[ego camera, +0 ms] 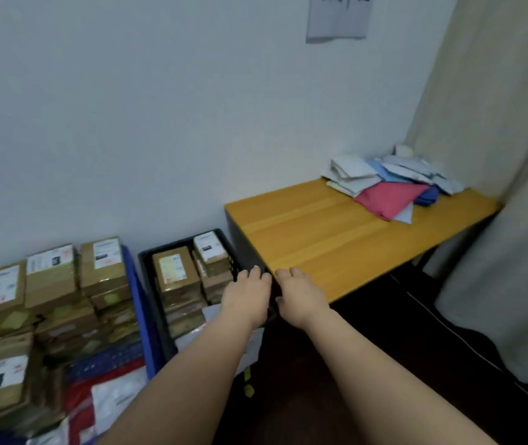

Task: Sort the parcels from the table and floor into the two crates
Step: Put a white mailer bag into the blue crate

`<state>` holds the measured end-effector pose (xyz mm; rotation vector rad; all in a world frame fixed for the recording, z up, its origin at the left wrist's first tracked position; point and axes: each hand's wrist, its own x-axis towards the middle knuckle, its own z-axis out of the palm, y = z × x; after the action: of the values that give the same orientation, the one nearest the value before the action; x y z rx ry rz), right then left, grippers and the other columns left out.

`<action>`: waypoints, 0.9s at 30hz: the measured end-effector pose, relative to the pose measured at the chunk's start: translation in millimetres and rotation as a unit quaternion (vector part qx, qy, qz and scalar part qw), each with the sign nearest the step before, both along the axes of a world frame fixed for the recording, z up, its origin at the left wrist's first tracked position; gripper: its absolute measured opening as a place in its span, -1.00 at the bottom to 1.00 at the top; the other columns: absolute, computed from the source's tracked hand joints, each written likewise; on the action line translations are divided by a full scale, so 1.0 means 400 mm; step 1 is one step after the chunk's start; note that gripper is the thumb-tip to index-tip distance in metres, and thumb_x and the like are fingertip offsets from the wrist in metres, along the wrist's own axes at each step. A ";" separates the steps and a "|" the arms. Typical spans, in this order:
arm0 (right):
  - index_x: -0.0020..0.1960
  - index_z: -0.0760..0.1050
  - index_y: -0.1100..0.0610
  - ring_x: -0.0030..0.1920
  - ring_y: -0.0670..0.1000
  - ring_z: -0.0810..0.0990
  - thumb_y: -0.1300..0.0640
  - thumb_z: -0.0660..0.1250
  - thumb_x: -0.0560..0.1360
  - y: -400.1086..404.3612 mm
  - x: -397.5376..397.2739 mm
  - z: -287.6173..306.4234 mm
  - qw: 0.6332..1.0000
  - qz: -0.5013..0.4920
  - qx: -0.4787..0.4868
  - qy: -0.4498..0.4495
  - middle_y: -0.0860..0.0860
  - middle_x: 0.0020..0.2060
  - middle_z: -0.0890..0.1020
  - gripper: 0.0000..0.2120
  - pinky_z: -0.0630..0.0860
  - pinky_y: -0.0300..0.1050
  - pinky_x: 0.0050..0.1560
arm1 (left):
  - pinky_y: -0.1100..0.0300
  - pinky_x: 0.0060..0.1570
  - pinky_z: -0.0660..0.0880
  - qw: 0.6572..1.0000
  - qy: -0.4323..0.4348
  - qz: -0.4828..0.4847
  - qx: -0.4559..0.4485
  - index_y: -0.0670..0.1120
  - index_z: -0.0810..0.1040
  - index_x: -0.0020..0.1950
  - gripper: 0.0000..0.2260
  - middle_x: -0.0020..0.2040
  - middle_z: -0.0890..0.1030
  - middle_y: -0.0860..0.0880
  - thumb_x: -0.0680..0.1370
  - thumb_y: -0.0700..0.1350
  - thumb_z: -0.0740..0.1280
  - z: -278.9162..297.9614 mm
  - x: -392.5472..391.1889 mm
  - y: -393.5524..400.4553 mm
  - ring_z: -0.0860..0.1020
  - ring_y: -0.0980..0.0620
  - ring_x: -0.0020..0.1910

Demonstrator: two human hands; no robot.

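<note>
Brown cardboard parcels (176, 277) with white labels are standing stacked inside the black crate (155, 293), which is sitting on the floor between the blue crate (137, 300) and the desk (336, 239). More brown parcels (51, 284) are filling the blue crate to the left, piled above its rim, and red-and-white mailer bags (108, 396) are lying at that crate's near end. Soft mailer bags (387, 184) in white, light blue, pink and dark blue are lying heaped at the far right end of the desk, against the wall.

Both hands are reaching to the right-hand rim of the black crate, just beside the desk's near left corner. The left hand (246, 297) is lying over the rim with the fingers (250, 274) bent downward. The right hand (299, 297) is lying beside it, its fingers (291, 274) curling over the dark edge. Whether either hand is actually gripping the rim cannot be determined: the fingertips are hidden behind the edge and the area is blurred.

The label printing is too blurred to read. The blue crate's left side and near end are cut off by the frame. A paper sheet (338, 17) is hanging on the wall, cut off at the top. A beige curtain (497, 139) is hanging to the right. The floor (352, 364) under the desk is dark, and detail there is hard to make out.
</note>
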<state>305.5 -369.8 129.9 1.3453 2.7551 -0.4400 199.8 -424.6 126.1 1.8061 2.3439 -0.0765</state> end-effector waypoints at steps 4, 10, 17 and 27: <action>0.48 0.18 0.11 0.38 0.19 0.30 0.10 0.25 0.58 0.072 0.163 -0.001 0.998 -0.060 -0.006 -0.001 0.15 0.43 0.25 -0.49 0.42 0.05 0.22 | -0.08 0.33 0.37 0.998 0.016 -0.047 -0.027 -0.12 0.22 0.46 -0.54 0.48 0.19 -0.17 0.60 -0.12 0.27 -0.004 0.143 0.090 0.13 -0.20 0.49; 0.48 0.18 0.11 0.40 0.21 0.27 0.13 0.27 0.57 0.200 0.317 0.000 0.992 -0.122 -0.018 0.013 0.14 0.44 0.25 -0.47 0.41 0.06 0.24 | -0.05 0.32 0.39 0.993 0.025 -0.115 -0.023 -0.11 0.21 0.48 -0.54 0.50 0.18 -0.15 0.60 -0.14 0.25 0.008 0.267 0.268 0.12 -0.17 0.49; 0.48 0.18 0.11 0.39 0.20 0.28 0.12 0.22 0.60 0.473 0.406 -0.029 0.989 -0.148 -0.023 0.009 0.15 0.42 0.26 -0.51 0.42 0.06 0.28 | -0.06 0.35 0.35 0.982 0.062 -0.176 -0.030 -0.12 0.20 0.47 -0.55 0.51 0.16 -0.16 0.61 -0.11 0.23 -0.022 0.340 0.580 0.09 -0.17 0.52; 0.48 0.17 0.11 0.35 0.20 0.31 0.13 0.26 0.58 1.009 0.450 -0.053 0.983 -0.178 -0.038 0.013 0.14 0.38 0.30 -0.48 0.39 0.04 0.26 | -0.01 0.28 0.42 0.976 0.033 -0.213 0.002 -0.11 0.24 0.44 -0.56 0.43 0.26 -0.14 0.59 -0.11 0.27 -0.027 0.395 1.141 0.18 -0.13 0.46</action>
<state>485.7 33.7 108.6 1.8295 2.4852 -0.5725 358.0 31.9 115.3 2.3093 1.9525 -0.1914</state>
